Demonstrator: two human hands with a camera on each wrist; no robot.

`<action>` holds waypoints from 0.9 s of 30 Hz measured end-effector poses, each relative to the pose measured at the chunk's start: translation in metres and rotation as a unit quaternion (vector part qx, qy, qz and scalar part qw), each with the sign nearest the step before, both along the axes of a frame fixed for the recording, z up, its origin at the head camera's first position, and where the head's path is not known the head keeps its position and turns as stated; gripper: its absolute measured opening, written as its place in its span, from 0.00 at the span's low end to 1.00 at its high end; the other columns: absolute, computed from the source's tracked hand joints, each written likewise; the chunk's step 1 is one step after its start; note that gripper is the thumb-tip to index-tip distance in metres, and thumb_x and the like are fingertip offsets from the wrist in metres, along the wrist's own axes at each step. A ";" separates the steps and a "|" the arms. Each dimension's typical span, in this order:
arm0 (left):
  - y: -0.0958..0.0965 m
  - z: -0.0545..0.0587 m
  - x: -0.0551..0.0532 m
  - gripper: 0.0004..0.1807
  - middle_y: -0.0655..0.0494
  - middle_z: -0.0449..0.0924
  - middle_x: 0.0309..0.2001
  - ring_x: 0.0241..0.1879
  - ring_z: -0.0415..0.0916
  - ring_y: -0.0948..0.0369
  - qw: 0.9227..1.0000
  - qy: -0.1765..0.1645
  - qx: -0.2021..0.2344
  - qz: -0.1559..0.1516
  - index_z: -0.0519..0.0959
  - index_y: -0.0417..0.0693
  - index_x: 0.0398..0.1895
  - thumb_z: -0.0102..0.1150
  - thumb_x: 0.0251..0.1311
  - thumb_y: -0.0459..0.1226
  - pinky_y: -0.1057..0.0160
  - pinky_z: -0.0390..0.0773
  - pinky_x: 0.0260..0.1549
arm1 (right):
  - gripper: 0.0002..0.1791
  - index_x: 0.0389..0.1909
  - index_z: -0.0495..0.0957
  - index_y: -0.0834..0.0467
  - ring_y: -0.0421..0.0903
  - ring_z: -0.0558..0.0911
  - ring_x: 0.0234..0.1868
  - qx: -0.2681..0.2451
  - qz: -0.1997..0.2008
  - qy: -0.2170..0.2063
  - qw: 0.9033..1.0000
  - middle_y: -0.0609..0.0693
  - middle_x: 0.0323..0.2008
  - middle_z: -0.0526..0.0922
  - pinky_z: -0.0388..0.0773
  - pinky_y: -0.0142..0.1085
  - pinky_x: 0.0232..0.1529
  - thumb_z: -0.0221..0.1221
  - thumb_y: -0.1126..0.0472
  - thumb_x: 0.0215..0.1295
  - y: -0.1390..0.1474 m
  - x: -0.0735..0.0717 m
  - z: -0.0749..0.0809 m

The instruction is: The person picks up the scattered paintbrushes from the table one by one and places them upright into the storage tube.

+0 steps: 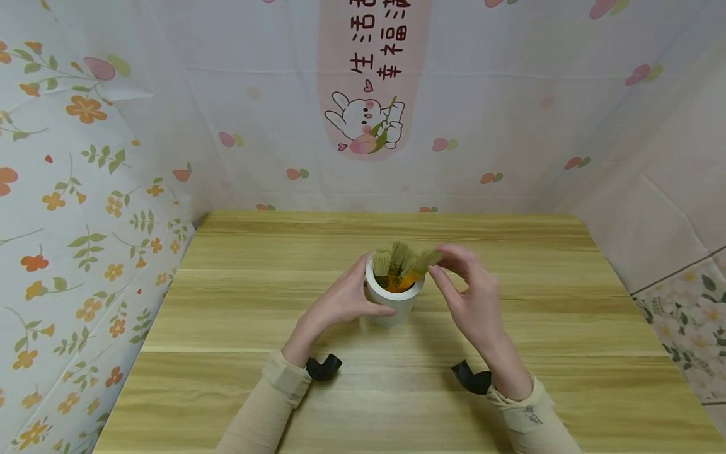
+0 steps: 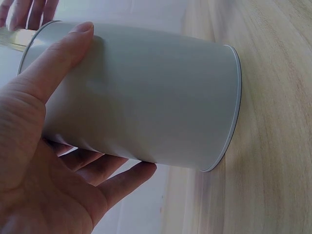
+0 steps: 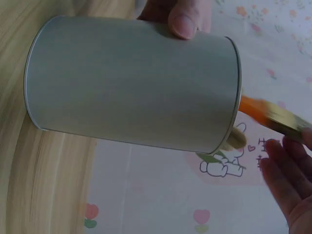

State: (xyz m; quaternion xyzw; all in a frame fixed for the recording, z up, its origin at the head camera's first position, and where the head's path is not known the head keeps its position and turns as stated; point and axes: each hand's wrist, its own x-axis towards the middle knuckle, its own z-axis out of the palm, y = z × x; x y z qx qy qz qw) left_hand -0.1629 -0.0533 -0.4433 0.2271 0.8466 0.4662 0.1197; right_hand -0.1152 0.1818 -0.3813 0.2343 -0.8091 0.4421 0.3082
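Note:
A white cylindrical container (image 1: 388, 309) stands upright on the table, with several brushes (image 1: 401, 257) in it, their tan bristle ends up and orange parts below. My left hand (image 1: 346, 296) grips its left side; in the left wrist view the thumb lies along the container wall (image 2: 146, 92) and the fingers curl underneath. At the rim's right side, my right hand (image 1: 473, 290) pinches the end of one brush (image 1: 426, 258). That brush (image 3: 273, 117) leans out of the opening in the right wrist view, slightly blurred, orange near the rim and golden further out. The container hides the brushes' lower parts.
The wood-grain table (image 1: 255, 252) extends around the container. A patterned cloth (image 1: 488, 126) hangs behind it, and a floral cloth (image 1: 102, 239) on the left. Dark curved pieces (image 1: 324, 367) sit at both wrists.

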 end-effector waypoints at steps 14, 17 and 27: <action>0.001 -0.003 0.001 0.64 0.53 0.69 0.72 0.70 0.70 0.52 1.000 0.010 0.013 0.025 0.53 0.57 0.81 0.85 0.43 0.48 0.45 0.73 0.67 | 0.21 0.53 0.83 0.63 0.36 0.84 0.54 -0.011 0.004 0.012 1.000 0.57 0.49 0.88 0.77 0.25 0.61 0.65 0.80 0.59 0.008 -0.004 0.001; 0.000 -0.005 0.002 0.61 0.53 0.70 0.70 0.69 0.71 0.52 0.998 0.009 0.021 0.051 0.57 0.56 0.80 0.85 0.43 0.46 0.46 0.75 0.66 | 0.22 0.54 0.83 0.61 0.38 0.84 0.53 -0.007 0.010 0.014 1.000 0.55 0.48 0.88 0.77 0.25 0.61 0.65 0.79 0.59 0.006 -0.004 0.002; 0.003 -0.008 -0.013 0.64 0.55 0.67 0.74 0.73 0.69 0.50 0.997 -0.004 0.039 0.072 0.49 0.63 0.83 0.83 0.46 0.48 0.42 0.72 0.69 | 0.21 0.53 0.83 0.61 0.42 0.85 0.52 0.018 0.033 0.008 0.999 0.55 0.48 0.88 0.77 0.24 0.60 0.66 0.78 0.60 0.005 -0.013 0.010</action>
